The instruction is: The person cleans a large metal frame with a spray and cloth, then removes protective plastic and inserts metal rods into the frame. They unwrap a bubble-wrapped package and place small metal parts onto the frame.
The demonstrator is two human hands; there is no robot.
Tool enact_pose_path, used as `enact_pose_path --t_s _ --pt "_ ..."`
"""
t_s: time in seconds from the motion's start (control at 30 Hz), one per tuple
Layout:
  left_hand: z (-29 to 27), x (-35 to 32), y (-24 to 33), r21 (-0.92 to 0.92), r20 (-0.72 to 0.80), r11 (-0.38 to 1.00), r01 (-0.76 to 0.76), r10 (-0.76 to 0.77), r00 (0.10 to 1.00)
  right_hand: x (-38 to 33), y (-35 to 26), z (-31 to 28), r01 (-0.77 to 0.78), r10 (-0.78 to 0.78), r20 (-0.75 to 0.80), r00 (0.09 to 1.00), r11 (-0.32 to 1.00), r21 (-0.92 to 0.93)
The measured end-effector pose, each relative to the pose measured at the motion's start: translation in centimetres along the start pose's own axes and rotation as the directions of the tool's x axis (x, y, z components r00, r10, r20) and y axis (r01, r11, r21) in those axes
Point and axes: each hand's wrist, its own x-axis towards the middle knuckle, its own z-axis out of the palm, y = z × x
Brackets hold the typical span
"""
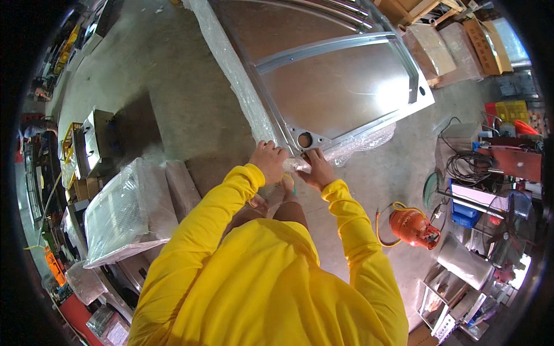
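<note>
A large metal panel with a raised frame and a round hole near its near corner lies in front of me. Clear bubble wrap runs along its left edge and bunches around the near corner. My left hand is closed over the wrapped edge just left of that corner. Close by on the right, my right hand pinches the bunched wrap below the round hole. The undersides of both hands and their fingertips are partly hidden. Several shiny metal tubes lie across the panel's far end.
A plastic-wrapped box stands on the floor to the left. An orange gas cylinder with a yellow hose stands at the right. Black coiled cable and cluttered shelving line the right side. Cardboard boxes sit at the far right.
</note>
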Motion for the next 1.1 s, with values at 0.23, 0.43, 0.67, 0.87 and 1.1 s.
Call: enact_pose_path --t_s 0.23,0.43,0.67,0.87,1.1 --pt "4.4 0.5 -0.5 -0.038 -0.056 0.999 0.007 -0.009 0.998 -6.5 8.0 8.3 -0.177 0.187 -0.053 0.981 0.972 0.155" --pt "10.3 -1.7 -2.1 -0.053 -0.164 0.998 0.033 -0.041 0.986 -14.0 13.1 6.2 -0.499 0.762 0.092 0.641 0.323 0.804" --pt "13.4 -2.4 -8.0 0.173 0.491 0.985 0.012 -0.096 0.866 -14.2 12.4 3.3 -0.540 0.824 0.091 0.559 0.279 0.794" --pt "15.0 -12.3 -11.4 -0.553 0.279 0.763 0.336 -0.211 0.937 -14.1 10.6 0.2 -0.374 0.936 -0.170 0.309 0.284 0.883" --pt "16.1 -24.0 -19.4 -0.570 0.372 0.493 0.657 -0.558 0.742 -0.6 0.1 1.8 -0.137 0.853 -0.277 0.443 0.370 0.919"
